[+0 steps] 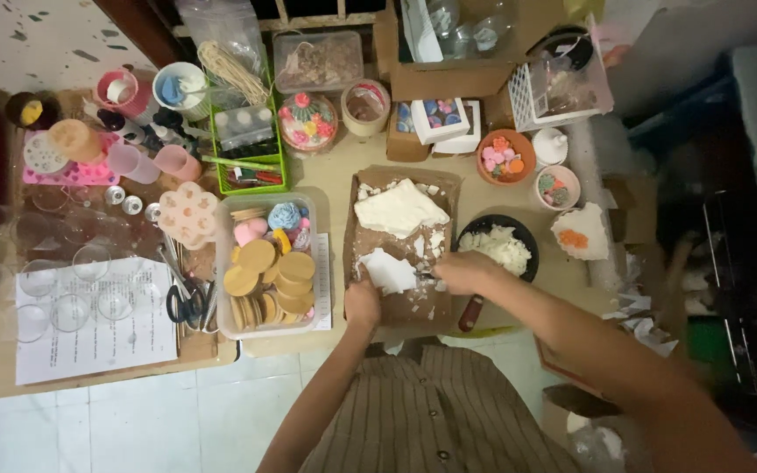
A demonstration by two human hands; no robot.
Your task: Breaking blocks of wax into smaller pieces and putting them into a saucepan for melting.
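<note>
On the far left, clear glass cups (72,289) stand beside a sheet of paper (89,342). Black scissors (187,307) lie next to a clear box of round wood lids (269,271).

The left hand (362,302) presses down on the brown board (402,245), touching the near edge of the small white wax piece (389,270). I cannot tell if its fingers are curled or flat.

The wax piece lies between the two hands, just right of the left hand. A bigger wax slab (399,208) lies farther back on the board.

The right hand (466,271) is closed around something thin; its red handle (470,313) pokes out under the wrist. The tip points left at the small wax piece.

A black bowl (523,235) of wax bits sits just behind the right hand, close to it. More small bowls (505,158) stand farther back.
</note>
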